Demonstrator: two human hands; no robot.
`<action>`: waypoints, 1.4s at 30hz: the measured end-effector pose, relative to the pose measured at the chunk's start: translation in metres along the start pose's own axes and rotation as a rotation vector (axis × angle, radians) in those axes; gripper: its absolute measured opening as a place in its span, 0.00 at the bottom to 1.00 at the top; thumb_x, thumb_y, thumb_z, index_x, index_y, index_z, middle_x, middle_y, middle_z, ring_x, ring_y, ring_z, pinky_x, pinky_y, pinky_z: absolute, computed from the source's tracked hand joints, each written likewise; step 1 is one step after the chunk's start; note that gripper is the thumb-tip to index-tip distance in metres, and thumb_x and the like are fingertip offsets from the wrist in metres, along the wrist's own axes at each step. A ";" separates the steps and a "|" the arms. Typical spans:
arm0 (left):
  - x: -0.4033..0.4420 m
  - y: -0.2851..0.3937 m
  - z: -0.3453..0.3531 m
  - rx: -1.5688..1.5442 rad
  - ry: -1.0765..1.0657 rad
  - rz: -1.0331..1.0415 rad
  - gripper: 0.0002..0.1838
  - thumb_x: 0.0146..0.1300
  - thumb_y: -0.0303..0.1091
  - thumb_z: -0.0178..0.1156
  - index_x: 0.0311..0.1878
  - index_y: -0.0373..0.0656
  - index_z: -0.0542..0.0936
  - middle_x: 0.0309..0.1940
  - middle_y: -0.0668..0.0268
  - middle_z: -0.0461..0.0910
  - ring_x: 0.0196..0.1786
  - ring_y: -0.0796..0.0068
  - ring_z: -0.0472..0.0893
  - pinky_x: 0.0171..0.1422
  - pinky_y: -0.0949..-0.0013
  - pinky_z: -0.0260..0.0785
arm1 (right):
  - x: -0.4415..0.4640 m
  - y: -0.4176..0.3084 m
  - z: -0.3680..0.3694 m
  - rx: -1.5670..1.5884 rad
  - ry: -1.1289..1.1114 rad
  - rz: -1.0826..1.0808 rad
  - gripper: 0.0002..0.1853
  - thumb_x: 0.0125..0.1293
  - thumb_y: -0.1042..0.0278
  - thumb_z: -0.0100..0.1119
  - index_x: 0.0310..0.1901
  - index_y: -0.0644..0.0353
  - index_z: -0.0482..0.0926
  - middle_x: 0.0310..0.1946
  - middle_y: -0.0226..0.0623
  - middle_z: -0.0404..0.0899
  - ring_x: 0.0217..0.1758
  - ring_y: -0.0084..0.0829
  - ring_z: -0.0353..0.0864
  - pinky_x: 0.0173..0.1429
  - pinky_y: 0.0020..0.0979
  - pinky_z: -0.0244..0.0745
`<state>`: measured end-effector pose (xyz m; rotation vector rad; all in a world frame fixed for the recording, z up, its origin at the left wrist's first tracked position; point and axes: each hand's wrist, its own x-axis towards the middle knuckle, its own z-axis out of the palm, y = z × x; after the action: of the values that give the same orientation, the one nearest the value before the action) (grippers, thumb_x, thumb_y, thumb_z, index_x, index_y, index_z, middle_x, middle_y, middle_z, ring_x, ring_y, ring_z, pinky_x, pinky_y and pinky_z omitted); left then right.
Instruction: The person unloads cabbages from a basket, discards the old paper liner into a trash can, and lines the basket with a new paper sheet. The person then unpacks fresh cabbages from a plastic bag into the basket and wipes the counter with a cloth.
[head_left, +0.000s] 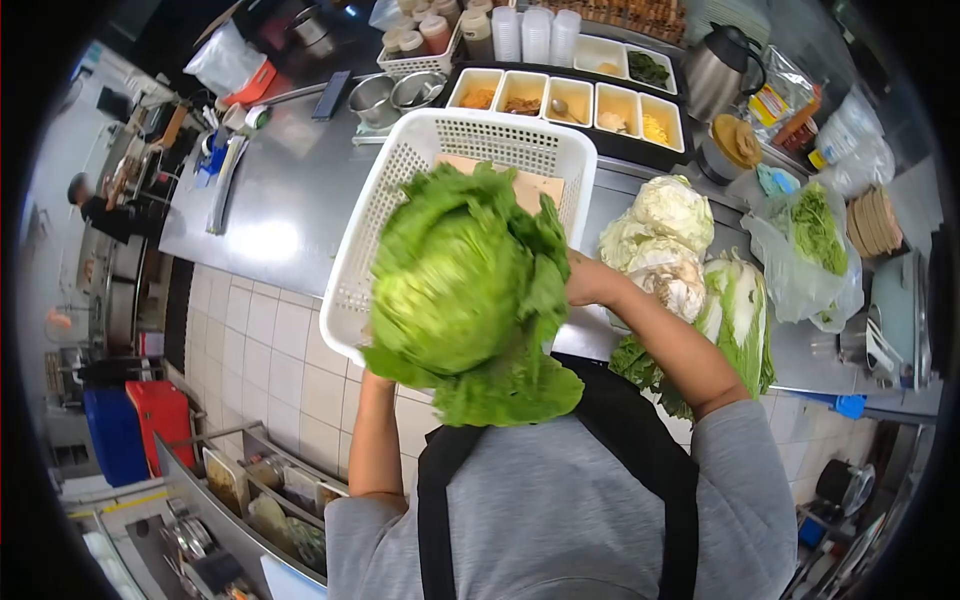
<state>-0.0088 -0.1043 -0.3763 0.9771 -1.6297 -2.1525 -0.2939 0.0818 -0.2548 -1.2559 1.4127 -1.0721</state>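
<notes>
Raised lettuce head (440, 290): 1. White baskets (345, 310): 2 (large 1, small 1). Food tubs (612, 98), two rows: 7 (5 + 2). Metal pots (378, 115) beside large basket: 2. Cup stacks (536, 38): 3. Steel jug (713, 80): 1.

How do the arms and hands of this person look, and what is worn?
A grey shirt with short sleeves leaves the forearms bare; no watch shows. Black straps lie over it. The right hand shows no glove; the left hand is too hidden to tell.

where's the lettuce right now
In the head view, the lettuce is near the middle, overlapping the white basket, with the right hand at its right side.
</notes>
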 end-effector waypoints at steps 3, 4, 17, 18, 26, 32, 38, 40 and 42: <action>-0.003 -0.020 0.011 0.060 0.018 -0.061 0.40 0.55 0.48 0.59 0.66 0.36 0.57 0.62 0.55 0.63 0.64 0.64 0.64 0.68 0.61 0.55 | 0.004 0.027 0.005 -0.256 0.071 -0.149 0.35 0.42 0.75 0.69 0.55 0.65 0.67 0.50 0.46 0.73 0.54 0.37 0.70 0.62 0.33 0.64; -0.002 -0.020 0.014 0.085 0.022 -0.068 0.40 0.55 0.48 0.60 0.66 0.36 0.57 0.63 0.55 0.63 0.64 0.64 0.63 0.68 0.61 0.55 | 0.005 0.030 0.005 -0.406 0.149 -0.309 0.33 0.43 0.75 0.67 0.55 0.65 0.68 0.48 0.48 0.74 0.54 0.39 0.71 0.61 0.33 0.65; -0.038 0.046 0.064 1.022 0.043 0.347 0.37 0.52 0.38 0.59 0.67 0.46 0.60 0.68 0.55 0.57 0.72 0.53 0.50 0.72 0.40 0.28 | 0.028 0.041 0.001 -0.447 -0.060 -0.160 0.40 0.47 0.75 0.64 0.64 0.58 0.58 0.58 0.49 0.66 0.62 0.46 0.65 0.64 0.35 0.63; -0.044 0.058 0.068 1.021 0.045 0.347 0.37 0.52 0.38 0.59 0.67 0.46 0.60 0.68 0.55 0.57 0.72 0.53 0.50 0.72 0.40 0.28 | 0.028 0.041 0.001 -0.448 -0.062 -0.161 0.40 0.47 0.75 0.64 0.64 0.58 0.58 0.58 0.49 0.66 0.62 0.46 0.65 0.64 0.35 0.63; -0.070 0.057 0.046 0.890 0.100 0.162 0.37 0.47 0.32 0.64 0.64 0.44 0.64 0.62 0.57 0.67 0.69 0.55 0.57 0.74 0.47 0.31 | 0.086 0.054 -0.035 -0.123 -0.181 0.141 0.29 0.56 0.77 0.52 0.62 0.58 0.65 0.56 0.45 0.71 0.53 0.36 0.75 0.54 0.30 0.71; -0.061 0.012 0.033 0.120 0.380 0.076 0.27 0.56 0.33 0.57 0.61 0.41 0.68 0.62 0.53 0.66 0.68 0.57 0.60 0.73 0.57 0.43 | 0.151 0.063 -0.005 0.180 0.295 0.807 0.20 0.61 0.59 0.54 0.51 0.63 0.73 0.46 0.43 0.76 0.39 0.29 0.77 0.41 0.31 0.74; -0.066 0.028 0.045 -0.315 0.538 -0.035 0.24 0.58 0.37 0.55 0.58 0.40 0.71 0.61 0.52 0.67 0.64 0.56 0.67 0.72 0.58 0.46 | 0.171 0.106 0.008 0.229 0.206 0.618 0.12 0.59 0.59 0.56 0.36 0.59 0.77 0.28 0.30 0.75 0.23 0.20 0.71 0.28 0.25 0.67; -0.073 0.050 0.049 0.615 0.230 0.161 0.30 0.55 0.39 0.58 0.62 0.40 0.66 0.60 0.52 0.67 0.61 0.53 0.69 0.73 0.55 0.44 | 0.171 0.100 0.013 0.166 0.133 0.497 0.10 0.59 0.60 0.55 0.34 0.58 0.77 0.24 0.26 0.73 0.23 0.19 0.70 0.28 0.25 0.67; -0.075 0.050 0.051 0.844 0.259 0.287 0.41 0.49 0.41 0.63 0.66 0.42 0.58 0.61 0.53 0.67 0.62 0.51 0.68 0.73 0.53 0.41 | 0.169 0.095 0.021 0.313 0.123 0.389 0.08 0.61 0.65 0.53 0.35 0.60 0.77 0.27 0.27 0.72 0.27 0.21 0.69 0.31 0.20 0.66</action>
<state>0.0039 -0.0394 -0.2969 1.0631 -2.3910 -1.0719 -0.2978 -0.0782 -0.3667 -0.6670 1.4398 -1.0596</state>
